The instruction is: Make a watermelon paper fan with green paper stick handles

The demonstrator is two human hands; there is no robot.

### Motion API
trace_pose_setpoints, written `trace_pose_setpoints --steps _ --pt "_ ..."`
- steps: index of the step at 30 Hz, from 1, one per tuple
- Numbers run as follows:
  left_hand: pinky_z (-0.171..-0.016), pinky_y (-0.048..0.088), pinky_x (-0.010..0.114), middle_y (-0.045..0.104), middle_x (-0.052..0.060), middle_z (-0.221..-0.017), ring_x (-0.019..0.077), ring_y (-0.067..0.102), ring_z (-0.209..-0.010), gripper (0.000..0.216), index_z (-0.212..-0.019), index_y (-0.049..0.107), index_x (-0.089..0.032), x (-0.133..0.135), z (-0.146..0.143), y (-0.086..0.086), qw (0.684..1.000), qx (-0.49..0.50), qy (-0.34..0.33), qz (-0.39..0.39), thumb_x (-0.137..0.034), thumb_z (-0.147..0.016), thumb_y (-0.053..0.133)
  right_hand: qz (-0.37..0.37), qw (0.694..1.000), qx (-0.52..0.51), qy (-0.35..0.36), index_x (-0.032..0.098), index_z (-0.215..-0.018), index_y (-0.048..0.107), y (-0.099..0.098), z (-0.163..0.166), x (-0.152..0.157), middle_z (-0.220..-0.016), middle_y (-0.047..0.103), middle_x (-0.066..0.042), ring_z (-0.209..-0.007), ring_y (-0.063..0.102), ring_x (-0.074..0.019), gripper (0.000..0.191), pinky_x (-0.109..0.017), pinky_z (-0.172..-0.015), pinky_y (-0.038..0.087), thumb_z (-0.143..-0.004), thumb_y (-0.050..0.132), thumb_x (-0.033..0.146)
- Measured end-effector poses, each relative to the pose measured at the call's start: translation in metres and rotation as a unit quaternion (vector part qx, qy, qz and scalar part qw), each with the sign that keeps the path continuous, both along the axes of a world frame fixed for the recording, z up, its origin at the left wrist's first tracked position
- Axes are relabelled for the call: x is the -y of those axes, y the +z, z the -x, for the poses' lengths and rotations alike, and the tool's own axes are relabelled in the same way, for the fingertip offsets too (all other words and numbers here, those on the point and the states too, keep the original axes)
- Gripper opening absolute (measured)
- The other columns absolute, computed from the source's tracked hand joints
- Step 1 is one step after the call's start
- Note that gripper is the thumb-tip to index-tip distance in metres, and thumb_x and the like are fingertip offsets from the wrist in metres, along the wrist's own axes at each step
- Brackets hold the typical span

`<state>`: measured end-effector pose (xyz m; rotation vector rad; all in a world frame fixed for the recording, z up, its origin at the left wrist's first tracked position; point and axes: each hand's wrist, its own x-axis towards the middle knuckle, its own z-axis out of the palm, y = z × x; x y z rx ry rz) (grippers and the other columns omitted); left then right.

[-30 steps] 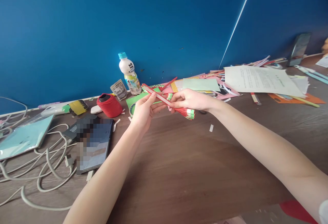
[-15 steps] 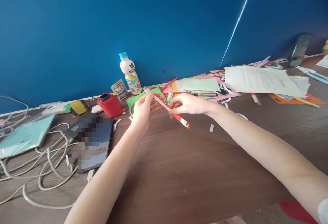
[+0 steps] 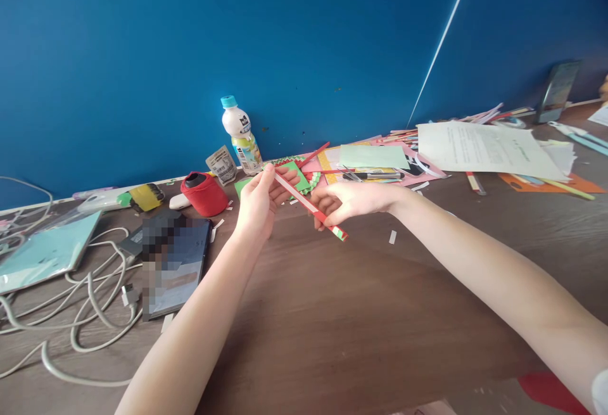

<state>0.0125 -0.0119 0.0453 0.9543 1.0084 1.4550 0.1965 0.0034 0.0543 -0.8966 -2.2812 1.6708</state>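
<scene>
A narrow red and white paper strip slants between my two hands, its lower right end patterned in green and white. My left hand pinches the upper left end between thumb and fingers. Farther down the strip, my right hand grips it close to the patterned end, thumb on the near side. Behind my hands lie green paper and folded red, green and white paper pieces, partly covered by my fingers.
Along the blue wall stand a drink bottle, a small pouch and a red-wrapped roll. At left lie a tablet and white cables. Printed paper, a pen and paper scraps are at right.
My right hand has slid down the strip toward its patterned lower end. My left hand has shifted slightly left and down, still pinching the upper end.
</scene>
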Motion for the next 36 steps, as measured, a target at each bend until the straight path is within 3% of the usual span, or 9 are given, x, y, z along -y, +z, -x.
trace_pose_setpoints --steps 11,17,23,28,36 --pt "-0.082 0.052 0.029 0.070 0.008 -0.077 0.0156 0.068 -0.079 0.024 -0.076 0.062 -0.011 -0.0025 0.0021 0.0027 0.999 0.024 0.014 0.019 -0.029 -0.086 0.049 0.017 1.000 -0.019 -0.002 0.012 -0.097 0.055 0.0058 0.0012 0.0040 -0.095 0.067 -0.010 -0.080 0.063 -0.0154 0.022 -0.027 -0.066 0.050 -0.075 0.052 0.010" --pt "-0.083 0.052 0.031 0.070 0.007 -0.077 0.0169 0.067 -0.081 0.021 -0.076 0.061 -0.012 -0.0007 -0.0008 0.0007 1.000 0.000 0.025 -0.018 -0.029 -0.083 0.053 0.018 0.999 -0.016 -0.026 0.012 -0.089 0.058 0.0067 0.0060 0.0075 -0.089 0.068 -0.010 -0.078 0.064 -0.0161 0.017 -0.027 -0.067 0.050 -0.082 0.050 0.026" --pt "-0.080 0.052 0.030 0.070 0.006 -0.076 0.0164 0.068 -0.078 0.021 -0.078 0.061 -0.012 -0.0005 -0.0001 0.0008 0.999 -0.008 0.034 -0.030 -0.032 -0.080 0.057 0.007 1.000 -0.016 -0.026 0.012 -0.091 0.061 0.0064 0.0055 0.0063 -0.093 0.068 -0.009 -0.081 0.063 -0.0164 0.017 -0.027 -0.070 0.049 -0.081 0.052 0.023" --pt "-0.079 0.053 0.032 0.070 0.007 -0.076 0.0172 0.068 -0.078 0.022 -0.077 0.062 -0.012 0.0007 0.0000 0.0016 0.998 -0.022 0.038 -0.039 -0.034 -0.079 0.058 0.027 0.999 -0.029 -0.037 0.012 -0.091 0.061 0.0058 0.0075 0.0083 -0.092 0.068 -0.010 -0.077 0.063 -0.0163 0.028 -0.030 -0.069 0.050 -0.084 0.050 0.037" --pt "-0.081 0.053 0.032 0.071 0.008 -0.085 0.0167 0.067 -0.079 0.028 -0.081 0.062 -0.012 0.0020 0.0041 0.0097 0.998 -0.027 0.016 -0.062 -0.040 -0.080 0.057 -0.015 0.997 -0.050 -0.055 0.014 -0.082 0.062 0.0033 0.0067 0.0045 -0.087 0.070 -0.007 -0.081 0.063 -0.0161 0.013 -0.030 -0.076 0.047 -0.080 0.053 0.022"
